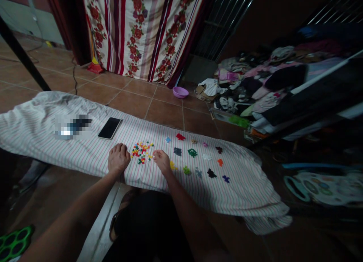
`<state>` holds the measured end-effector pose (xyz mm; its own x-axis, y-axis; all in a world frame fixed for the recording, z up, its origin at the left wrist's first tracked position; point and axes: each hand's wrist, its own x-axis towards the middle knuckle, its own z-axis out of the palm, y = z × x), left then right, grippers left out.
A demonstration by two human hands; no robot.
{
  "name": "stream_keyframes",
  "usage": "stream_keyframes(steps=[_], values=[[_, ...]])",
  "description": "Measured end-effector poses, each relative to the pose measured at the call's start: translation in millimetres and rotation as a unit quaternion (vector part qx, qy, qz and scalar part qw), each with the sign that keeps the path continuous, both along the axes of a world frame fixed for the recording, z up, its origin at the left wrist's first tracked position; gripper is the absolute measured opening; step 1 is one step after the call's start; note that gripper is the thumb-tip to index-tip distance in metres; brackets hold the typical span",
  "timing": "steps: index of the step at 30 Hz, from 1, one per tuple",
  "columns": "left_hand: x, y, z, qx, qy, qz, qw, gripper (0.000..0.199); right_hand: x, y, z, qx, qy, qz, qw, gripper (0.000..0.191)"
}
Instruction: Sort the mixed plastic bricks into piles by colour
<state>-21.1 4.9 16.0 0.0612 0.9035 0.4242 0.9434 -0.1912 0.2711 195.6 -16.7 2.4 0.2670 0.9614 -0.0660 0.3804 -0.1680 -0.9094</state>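
Note:
A mixed pile of tiny coloured pieces (pixel 141 151), mostly red, yellow, orange, green and white, lies on the striped cloth between my hands. At its left side my left hand (pixel 118 158) rests on the cloth with its fingers curled in; whatever is inside them, if anything, is hidden. My right hand (pixel 161 160) is at the pile's right edge, thumb and fingertips pinched together, and what they hold is too small to name. Beyond it sit small single-colour heaps in rows, among them a red heap (pixel 180 137), a dark green heap (pixel 192 152), a yellow heap (pixel 172 165) and a black heap (pixel 211 173).
The striped cloth (pixel 241 194) covers a long low surface. A phone (pixel 110 128) lies left of the pile, beside a pixelated patch. On the tiled floor behind stands a purple basin (pixel 180 92). Piled clothes (pixel 255 80) fill the right, and a floral curtain (pixel 141 31) hangs behind.

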Motion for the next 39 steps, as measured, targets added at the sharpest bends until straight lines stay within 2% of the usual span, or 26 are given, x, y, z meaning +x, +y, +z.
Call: stream_keyframes(steps=[2,4,11,17,21,28,33,39], values=[[0,0,-0.3,-0.001,-0.004,-0.001,1.000,0.027,2,3,-0.4,-0.011,0.096,-0.027,0.995,0.018],[0,0,-0.3,-0.001,-0.008,-0.002,1.000,0.028,5,6,0.5,0.000,0.143,-0.036,0.989,0.019],[0,1,-1.0,0.001,0.012,0.005,1.000,0.027,31,25,10.6,0.052,0.128,-0.055,0.989,0.030],[0,1,-2.0,0.006,0.022,0.006,1.000,0.028,41,32,15.4,0.064,0.155,-0.020,0.986,0.030],[1,2,-2.7,0.009,0.018,0.007,1.000,0.027,48,37,14.1,0.057,0.163,-0.037,0.984,0.028],[0,2,-4.7,0.011,0.027,0.010,1.000,0.029,87,51,12.5,0.088,0.061,-0.070,0.992,0.023],[1,1,-2.4,0.004,0.028,0.008,1.000,0.029,125,57,12.0,0.113,-0.063,-0.095,0.987,0.023],[2,2,-2.8,0.004,0.037,0.012,0.999,0.029,159,70,16.4,0.061,-0.198,-0.142,0.968,0.027]])
